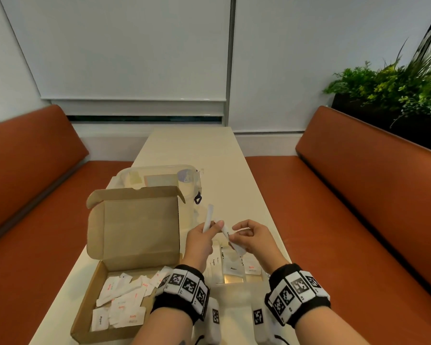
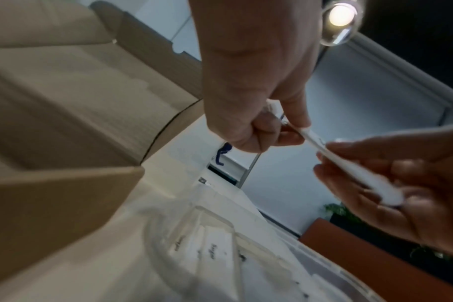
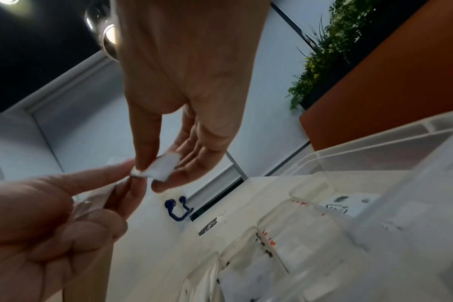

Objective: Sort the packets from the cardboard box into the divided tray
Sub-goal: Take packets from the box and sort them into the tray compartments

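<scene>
Left hand: my left hand [image 1: 201,239] is curled round an upright white stick packet [image 1: 207,219], pinching its lower part between thumb and forefinger; the top stands free above the fingers.
Right hand: my right hand [image 1: 253,239] has a second stick packet [image 1: 231,239] pinched at thumb and forefinger, the other fingers loosely spread; this packet slants down from the left fingertips toward the right palm.
Contact: from the left wrist view the slanted packet [image 2: 349,163] runs between both hands; I cannot tell whether the left fingers also grip it.
Cardboard box: the cardboard box [image 1: 90,302] sits open on the counter [image 1: 197,145] under my left wrist, many flat sachets [image 1: 124,302] loose inside.
Divided tray: the divided tray [image 3: 323,161] lies just below the hands, clear plastic, with sachets already in several compartments.
Handling: I judge these sticks very light, soft and easily creased, the paper a little slippery; best held near an end seal, gently.
Next: the sticks probably belong in the tray's narrow compartment.
</scene>
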The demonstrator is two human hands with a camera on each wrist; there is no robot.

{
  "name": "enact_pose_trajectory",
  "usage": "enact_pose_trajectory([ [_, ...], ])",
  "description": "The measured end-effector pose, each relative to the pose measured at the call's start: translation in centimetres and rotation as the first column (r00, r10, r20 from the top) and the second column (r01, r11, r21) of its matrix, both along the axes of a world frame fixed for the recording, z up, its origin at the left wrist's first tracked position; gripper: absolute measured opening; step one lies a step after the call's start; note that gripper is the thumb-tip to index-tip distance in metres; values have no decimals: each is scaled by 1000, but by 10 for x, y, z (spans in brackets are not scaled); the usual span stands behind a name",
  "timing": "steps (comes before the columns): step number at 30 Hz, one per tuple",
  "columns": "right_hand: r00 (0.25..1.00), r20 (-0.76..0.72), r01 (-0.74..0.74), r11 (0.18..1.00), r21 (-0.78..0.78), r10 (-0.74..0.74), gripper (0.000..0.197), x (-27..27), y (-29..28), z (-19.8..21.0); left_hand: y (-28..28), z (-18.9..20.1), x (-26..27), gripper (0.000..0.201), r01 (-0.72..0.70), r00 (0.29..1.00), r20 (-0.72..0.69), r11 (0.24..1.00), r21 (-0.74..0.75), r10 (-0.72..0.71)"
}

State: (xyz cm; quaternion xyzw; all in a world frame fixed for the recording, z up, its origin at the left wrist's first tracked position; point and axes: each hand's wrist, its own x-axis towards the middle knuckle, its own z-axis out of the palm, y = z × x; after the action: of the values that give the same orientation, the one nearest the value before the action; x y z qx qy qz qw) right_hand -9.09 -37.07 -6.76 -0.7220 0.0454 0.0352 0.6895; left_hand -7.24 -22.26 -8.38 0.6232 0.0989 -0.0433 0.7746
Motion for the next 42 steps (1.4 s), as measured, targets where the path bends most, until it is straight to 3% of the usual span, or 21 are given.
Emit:
enact_pose_trajectory([
  [3, 1000, 20, 6, 991, -130, -3, 4, 3, 5, -2, 2, -5, 1, 18, -18, 1000, 22, 997, 76, 17],
  [9, 992, -38, 100, 947, -305, -116, 13, 11, 26, -19, 11, -15, 5, 26, -117, 993, 11, 987, 108, 116],
  [17, 998, -68, -34, 826, -562, -5, 18, 11, 69, -49, 28, -24, 6, 26, -122, 992, -4, 985, 126, 123],
  [24, 985, -39, -133, 592, -795, 168, 8, 17, 71, -55, 29, -27, 10, 28, -128, 991, -9, 985, 114, 130],
  [28, 957, -90, -190, 359, -914, 277, 39, 23, 63, -55, 27, -26, 13, 28, -127, 991, -17, 987, 102, 129],
  [30, 952, -103, -198, 326, -925, 287, 43, 23, 61, -56, 26, -27, 14, 28, -119, 992, -20, 987, 109, 122],
  [35, 944, -115, -228, 362, -904, 308, 45, 22, 55, -58, 23, -25, 15, 30, -99, 994, -34, 988, 118, 103],
  [36, 949, -101, -225, 414, -882, 300, 44, 21, 53, -56, 23, -25, 15, 32, -82, 995, -40, 989, 122, 88],
  [38, 975, 3, -135, 600, -789, 223, 38, 21, 49, -50, 21, -23, 15, 40, -41, 998, -51, 992, 119, 47],
  [40, 987, 148, 44, 794, -606, 58, 30, 21, 43, -39, 19, -19, 14, 46, 10, 998, -60, 993, 117, -3],
  [42, 985, 165, 113, 916, -384, -52, 27, 23, 34, -25, 16, -15, 13, 48, 82, 995, -71, 986, 145, -72],
])
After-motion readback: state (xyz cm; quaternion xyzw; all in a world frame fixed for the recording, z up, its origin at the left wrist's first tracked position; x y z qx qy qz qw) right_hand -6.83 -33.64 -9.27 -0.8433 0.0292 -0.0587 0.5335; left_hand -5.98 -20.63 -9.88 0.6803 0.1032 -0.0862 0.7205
